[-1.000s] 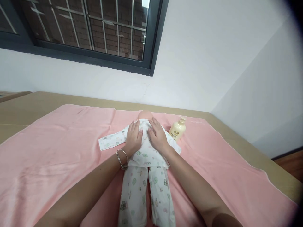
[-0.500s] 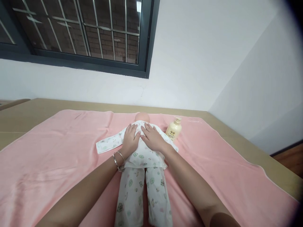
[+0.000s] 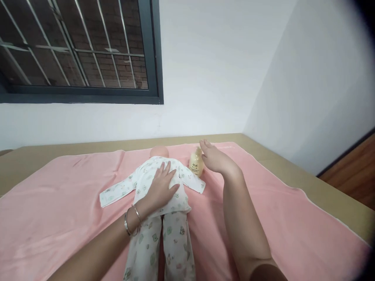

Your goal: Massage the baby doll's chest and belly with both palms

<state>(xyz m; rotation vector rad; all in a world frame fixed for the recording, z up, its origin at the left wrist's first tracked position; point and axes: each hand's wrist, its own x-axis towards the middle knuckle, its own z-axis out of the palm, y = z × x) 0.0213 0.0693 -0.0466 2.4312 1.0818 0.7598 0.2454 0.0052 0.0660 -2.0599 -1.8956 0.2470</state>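
Note:
A baby doll point(image 3: 143, 186) in white printed pyjamas lies with its back up, its bare head point(image 3: 159, 151) pointing away from me. My left hand point(image 3: 160, 187) rests flat on the doll's back, fingers spread; bangles circle that wrist. Raised just right of a pale yellow pump bottle point(image 3: 196, 164) is my right hand point(image 3: 216, 157), its fingers stretched out and holding nothing. The fingertips overlap the bottle's pump top in view; whether they touch it I cannot tell. The bottle stands by the doll's right sleeve point(image 3: 195, 182).
A pink blanket point(image 3: 73, 187) lies under the doll and covers much of a tan table point(image 3: 275, 168). White walls point(image 3: 205, 78) rise behind and to the right. A dark-framed window point(image 3: 154, 58) with metal bars is at upper left.
My right hand has lifted off the doll's back and moved right to beside the bottle. My left hand stays on the back, slightly lower. The view has turned right.

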